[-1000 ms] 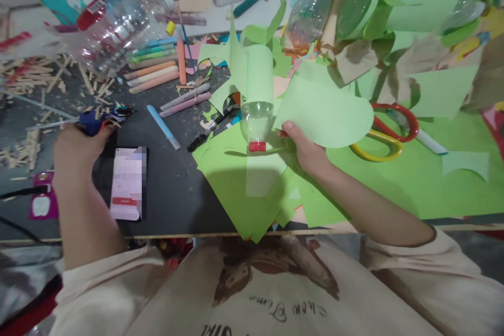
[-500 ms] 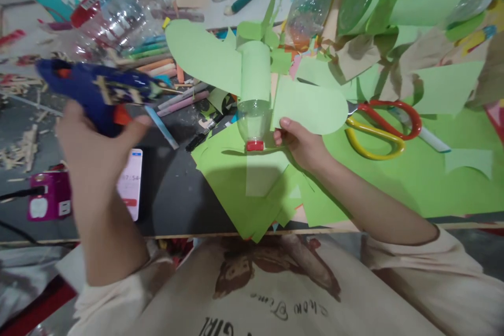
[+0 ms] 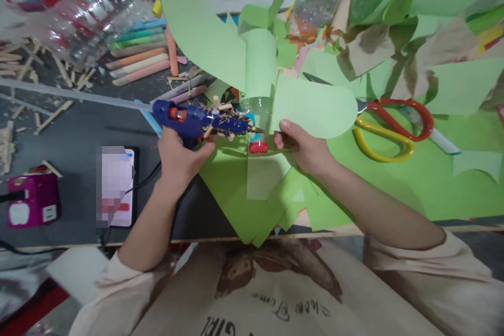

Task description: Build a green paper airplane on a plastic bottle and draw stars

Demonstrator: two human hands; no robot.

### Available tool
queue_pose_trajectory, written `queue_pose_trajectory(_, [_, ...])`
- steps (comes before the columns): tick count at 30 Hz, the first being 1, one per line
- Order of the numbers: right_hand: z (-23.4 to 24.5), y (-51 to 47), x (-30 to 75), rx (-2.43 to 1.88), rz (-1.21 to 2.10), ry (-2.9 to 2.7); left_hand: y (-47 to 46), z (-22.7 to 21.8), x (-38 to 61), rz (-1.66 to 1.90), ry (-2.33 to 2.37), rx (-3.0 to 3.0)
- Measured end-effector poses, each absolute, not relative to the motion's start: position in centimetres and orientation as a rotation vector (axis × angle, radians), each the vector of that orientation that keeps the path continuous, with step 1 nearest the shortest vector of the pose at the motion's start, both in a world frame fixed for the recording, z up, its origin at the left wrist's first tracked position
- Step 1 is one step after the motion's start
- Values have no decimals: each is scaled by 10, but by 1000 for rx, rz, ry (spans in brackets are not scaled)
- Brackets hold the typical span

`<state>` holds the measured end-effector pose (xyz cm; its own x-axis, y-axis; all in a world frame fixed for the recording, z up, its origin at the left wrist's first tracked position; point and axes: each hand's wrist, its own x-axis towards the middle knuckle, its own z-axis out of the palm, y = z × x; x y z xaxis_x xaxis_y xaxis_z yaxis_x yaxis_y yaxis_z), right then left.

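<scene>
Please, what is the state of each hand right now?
Left hand: closed, holding the blue glue gun.
Right hand: closed, pinching the pale green paper.

Bottle [image 3: 258,106] neck partly hidden behind glue gun [image 3: 197,117]; scissors [image 3: 384,130] blades mostly behind paper piece [image 3: 315,105]; phone [image 3: 122,189] screen largely blurred

The pale shirt [image 3: 291,283] bears "Show Time" in a flowing script, with block letters that look like "GIRL" lower down, at the picture's edge. A white apple-shaped sign [image 3: 18,214] marks the purple block [image 3: 33,189]; its small label [image 3: 49,213] and the pixelated phone screen [image 3: 125,215] cannot be read.
</scene>
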<state>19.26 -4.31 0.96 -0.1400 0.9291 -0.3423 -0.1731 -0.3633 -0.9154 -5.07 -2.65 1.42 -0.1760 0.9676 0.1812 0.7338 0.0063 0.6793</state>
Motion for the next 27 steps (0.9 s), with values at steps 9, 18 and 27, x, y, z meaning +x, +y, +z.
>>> queue_pose_trajectory(9, [11, -44, 192, -1228, 1668, -912, -23, 21, -40, 697, 2181, 1636])
queue_pose_trajectory(18, [11, -43, 193, -1220, 1679, -916, -24, 15, -45, 762, 2094, 1747])
queue_pose_trajectory(27, [13, -43, 192, -1240, 1667, -928, -24, 14, -48, 709, 2103, 1775])
